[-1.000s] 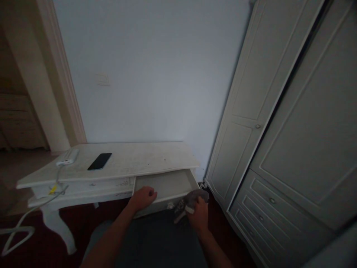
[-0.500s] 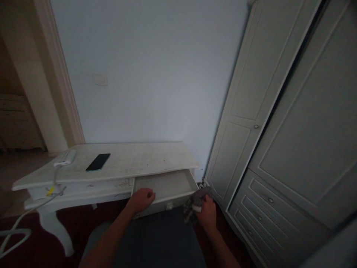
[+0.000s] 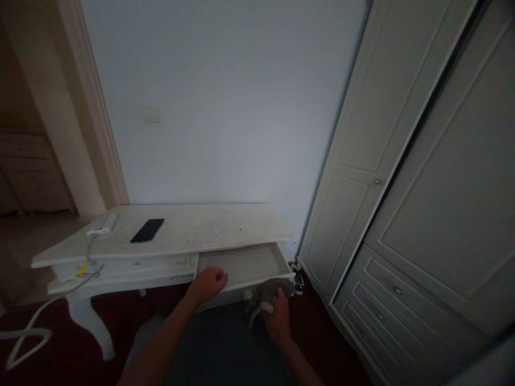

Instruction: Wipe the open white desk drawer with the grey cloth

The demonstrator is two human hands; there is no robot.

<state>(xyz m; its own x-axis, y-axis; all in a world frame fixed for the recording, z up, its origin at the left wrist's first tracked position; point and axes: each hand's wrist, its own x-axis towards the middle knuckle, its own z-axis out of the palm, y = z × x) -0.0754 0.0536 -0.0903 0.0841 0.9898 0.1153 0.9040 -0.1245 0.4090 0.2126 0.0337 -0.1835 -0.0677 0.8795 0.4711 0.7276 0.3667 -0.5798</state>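
A white drawer [image 3: 245, 264] is pulled out of the low white table [image 3: 201, 228], its inside bare where it shows. At the drawer's front left corner is my left hand [image 3: 208, 284], fingers curled closed. Whether they grip the drawer edge is hidden. My right hand [image 3: 278, 319] is closed around a bunched grey patterned cloth [image 3: 263, 294], which lies against the drawer front near its right end. Part of the cloth hangs down beside the drawer's round knob [image 3: 248, 295].
A black phone [image 3: 147, 230] and a white power strip [image 3: 103, 224] lie on the tabletop's left, with a cable [image 3: 44, 305] trailing down. A white wardrobe [image 3: 354, 214] stands close on the right. Shoes [image 3: 298, 281] sit on the dark red floor between them.
My right hand has moved left along the drawer front with the cloth, from the right corner towards the knob. My left hand stays at the left corner. The view has shifted slightly.
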